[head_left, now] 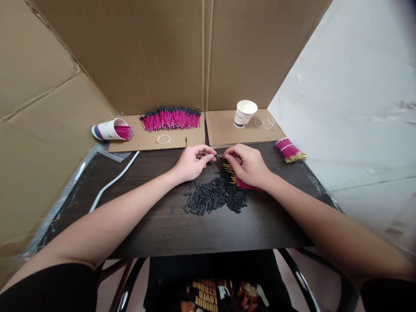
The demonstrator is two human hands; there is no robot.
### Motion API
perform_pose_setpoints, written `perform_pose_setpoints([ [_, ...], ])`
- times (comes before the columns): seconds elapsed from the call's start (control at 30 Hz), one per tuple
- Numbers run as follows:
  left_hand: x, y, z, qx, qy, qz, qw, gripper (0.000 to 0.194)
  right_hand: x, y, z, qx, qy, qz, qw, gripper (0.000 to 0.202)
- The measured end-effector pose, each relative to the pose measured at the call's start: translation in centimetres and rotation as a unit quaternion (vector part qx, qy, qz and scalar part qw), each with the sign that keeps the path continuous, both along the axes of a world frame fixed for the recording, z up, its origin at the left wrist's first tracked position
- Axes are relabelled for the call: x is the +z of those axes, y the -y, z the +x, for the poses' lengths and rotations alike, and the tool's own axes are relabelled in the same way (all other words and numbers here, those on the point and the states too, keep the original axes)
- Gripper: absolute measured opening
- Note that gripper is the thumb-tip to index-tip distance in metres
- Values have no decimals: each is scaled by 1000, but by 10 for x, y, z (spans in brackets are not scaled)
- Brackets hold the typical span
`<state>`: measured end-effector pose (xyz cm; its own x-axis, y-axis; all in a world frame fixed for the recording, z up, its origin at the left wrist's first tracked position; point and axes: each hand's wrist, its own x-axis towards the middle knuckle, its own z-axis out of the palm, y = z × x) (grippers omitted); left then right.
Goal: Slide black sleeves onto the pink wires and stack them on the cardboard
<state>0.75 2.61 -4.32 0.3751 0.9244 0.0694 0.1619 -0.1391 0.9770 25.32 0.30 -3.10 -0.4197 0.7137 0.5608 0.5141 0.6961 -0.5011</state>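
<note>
My left hand [194,161] is closed in a pinch on a small black sleeve [215,155]. Facing it, my right hand [246,164] pinches a wire with a gold-coloured tip [220,156]; the tip meets or nearly meets the sleeve, too small to tell which. Under my right hand lies a pile of magenta wires [248,186] with gold ends, partly covered by the palm. Just in front of both hands, loose black sleeves [214,195] are heaped on the dark table [195,236]. A single black-tipped wire [186,142] shows behind my left hand.
Magenta wires with black ends [170,119] form a row on the cardboard [191,141]. At left, a paper cup [107,130] holding wires lies tipped. Another paper cup [245,113] stands upright near rubber bands [269,123]. A banded wire bundle [290,150] sits at right.
</note>
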Motion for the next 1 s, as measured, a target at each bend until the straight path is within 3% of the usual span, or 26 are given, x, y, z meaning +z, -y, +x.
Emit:
perform_pose_setpoints([
  [1.0,-2,2,1,-11,6,47,999,19,-2,-2,3,-10,13,4,1000,18],
])
